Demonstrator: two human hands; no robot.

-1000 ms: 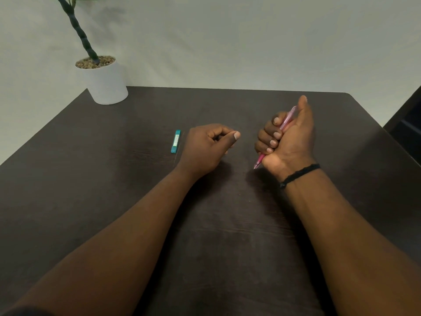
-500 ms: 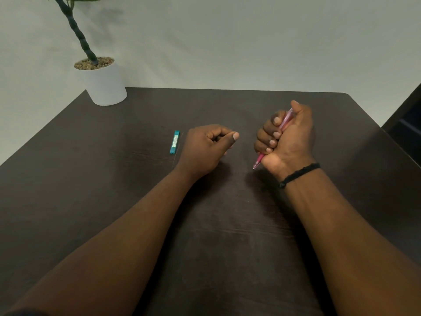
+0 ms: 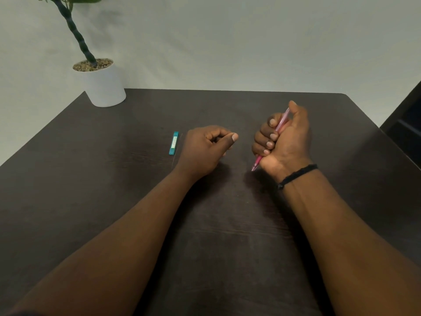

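Observation:
My right hand (image 3: 286, 144) grips a pink mechanical pencil (image 3: 282, 120) in a fist, held upright just above the dark table (image 3: 102, 183). The tip pokes out below the palm and points down and left. The thumb stands raised beside the pencil's top end. My left hand (image 3: 202, 151) rests on the table to the left, fingers curled, thumb laid against the forefinger, nothing visible in it. A small teal lead case (image 3: 173, 143) lies flat just left of that hand, with a thin dark line beside it.
A white pot (image 3: 103, 85) with pebbles and a green plant stem stands at the table's back left corner. A pale wall runs behind the table. Dark furniture (image 3: 407, 124) shows past the right edge. A black cord bracelet (image 3: 296, 175) circles my right wrist.
My right thumb went from raised to pressed down on the pencil's top, and is now raised again. My left hand and the teal case have not moved.

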